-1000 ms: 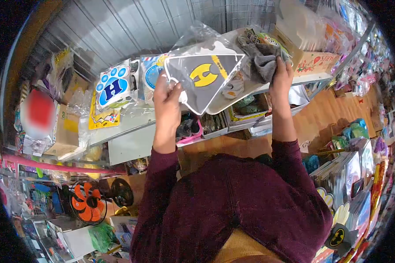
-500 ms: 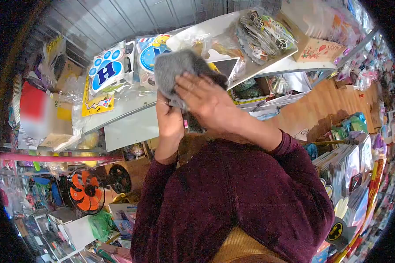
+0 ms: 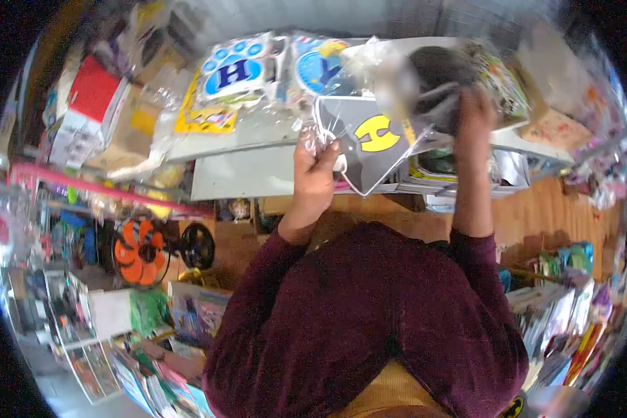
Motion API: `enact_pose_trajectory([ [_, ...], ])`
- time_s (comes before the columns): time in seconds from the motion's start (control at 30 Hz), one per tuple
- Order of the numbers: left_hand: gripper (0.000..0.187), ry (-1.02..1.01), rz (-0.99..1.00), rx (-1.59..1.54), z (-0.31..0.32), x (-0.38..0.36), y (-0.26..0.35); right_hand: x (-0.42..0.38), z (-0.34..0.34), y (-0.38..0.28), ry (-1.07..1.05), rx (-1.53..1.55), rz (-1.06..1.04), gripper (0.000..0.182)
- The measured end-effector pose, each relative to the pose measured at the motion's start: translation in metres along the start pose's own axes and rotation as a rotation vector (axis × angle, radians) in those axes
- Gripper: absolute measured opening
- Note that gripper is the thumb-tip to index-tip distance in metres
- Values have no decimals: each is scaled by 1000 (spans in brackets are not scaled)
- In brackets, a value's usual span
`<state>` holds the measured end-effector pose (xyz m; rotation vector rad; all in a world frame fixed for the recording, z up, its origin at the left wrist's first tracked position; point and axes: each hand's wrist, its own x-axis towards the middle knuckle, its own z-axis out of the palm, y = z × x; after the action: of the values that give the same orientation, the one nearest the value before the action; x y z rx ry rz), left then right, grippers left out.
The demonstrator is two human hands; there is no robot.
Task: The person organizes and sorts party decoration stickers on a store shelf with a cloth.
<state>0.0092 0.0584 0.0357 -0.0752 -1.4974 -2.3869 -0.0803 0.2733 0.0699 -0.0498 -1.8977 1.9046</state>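
Grey triangular pennant [image 3: 369, 143] in a clear plastic sleeve sits raised before the cluttered shelf [image 3: 258, 132]; my left hand [image 3: 313, 171] pinches its lower-left edge. My right hand [image 3: 470, 115] seems clenched on a blurred grey cloth [image 3: 435, 70] above the pennant's right corner.

Both arms raised toward 12 o'clock
Left hand [image 3: 315, 171] fingers pinched shut at 11; right hand [image 3: 475, 115] blurred, curled closed at 1, maroon sleeves.

Grey pennant [image 3: 373, 143] with a yellow emblem — dark grey cloth [image 3: 439, 76], maroon sleeves [image 3: 369, 306], orange-bladed fan [image 3: 138, 252].
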Motion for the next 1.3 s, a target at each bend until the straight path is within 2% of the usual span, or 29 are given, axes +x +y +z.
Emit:
enact_pose_trajectory([
  [0.07, 37, -1, -33, -162, -7, -1, 5, 9, -17, 12, -57, -169, -306, 28],
  [0.1, 35, 36, -47, -110, -3, -4, 14, 7, -14, 5, -116, -183, -421, 32],
  [0.13, 35, 64, -34, -102, -5, -3, 11, -3, -11, 1, -253, 284, -186, 38],
  [0.17, 32, 38, -30, -30, -6, 0, 5, -13, -7, -4, -282, 753, 80, 46],
  [0.2, 30, 13, -29, 42, -6, 1, 0, 9, -25, 67, -412, 935, 161, 40],
  [0.27, 26, 30, -136, 145, 13, -7, 3, -53, 17, 33, -436, 1069, 362, 40],
  [0.33, 26, 53, 98, -45, 32, -1, -13, -90, 36, 31, -454, 1034, 476, 41],
  [0.37, 28, 34, 19, -193, 31, -2, -10, -102, 39, 29, -466, 985, 495, 42],
  [0.43, 28, 51, 143, -48, 24, 3, -10, -109, 32, 24, -485, 834, 445, 43],
  [0.47, 29, 54, 233, 86, 21, 2, -12, -113, 26, 22, -493, 745, 397, 44],
  [0.53, 30, 75, 222, -5, 27, 3, 0, -119, 9, 17, -498, 544, 266, 45],
  [0.57, 30, 70, 291, 104, 27, 5, 4, -120, 0, 13, -492, 429, 174, 46],
  [0.6, 31, 61, 359, 214, 27, 7, 8, -118, -8, 8, -470, 299, 64, 47],
  [0.67, 30, 64, 382, 224, 23, 10, 17, -104, -16, -1, -388, 15, -163, 49],
  [0.7, 30, 89, 407, 345, 18, 14, 18, -93, -19, -4, -341, -12, -223, 51],
  [0.73, 30, 109, 430, 463, 14, 19, 20, -72, -22, -14, -373, 386, -129, 48],
  [0.77, 29, 183, 337, 351, 12, 22, 25, -49, -25, -20, -392, 783, -36, 47],
  [0.83, 30, 331, 191, 99, 5, 33, 31, -19, -37, -15, -383, 1169, 50, 46],
  [0.87, 36, 325, 33, 66, -8, 39, 40, -7, -46, -10, -125, 332, -448, 42],
  [0.9, 40, 442, 133, 120, -10, 48, 46, 3, -54, -6, 149, -553, -849, 37],
  [0.93, 45, 457, 289, 168, -12, 55, 54, 10, -58, -1, 169, -573, -849, 37],
  [1.0, 44, 496, 377, 139, -27, 71, 61, 20, -64, 13, 187, -352, -790, 26],
  [1.03, 41, 546, 450, 179, -25, 75, 69, 21, -59, 13, 126, -81, -576, 25],
  [1.07, 37, 512, 478, 206, -34, 83, 69, 22, -52, 13, 69, 191, -361, 23],
  [1.13, 35, 449, 498, 222, -47, 100, 61, 26, -49, 33, -22, -178, -425, 22],
  [1.2, 32, 396, 575, 267, -49, 114, 51, 19, -33, 30, -24, -753, -440, 20],
  [1.23, 41, 343, 526, 333, -49, 118, 48, 17, -28, 29, 3, -709, -553, 19],
  [1.27, 41, 322, 519, 326, -50, 123, 38, 16, -24, 27, 28, -665, -666, 18],
  [1.3, 44, 321, 588, 479, -43, 124, 34, 16, -22, 27, 24, -663, -609, 17],
])
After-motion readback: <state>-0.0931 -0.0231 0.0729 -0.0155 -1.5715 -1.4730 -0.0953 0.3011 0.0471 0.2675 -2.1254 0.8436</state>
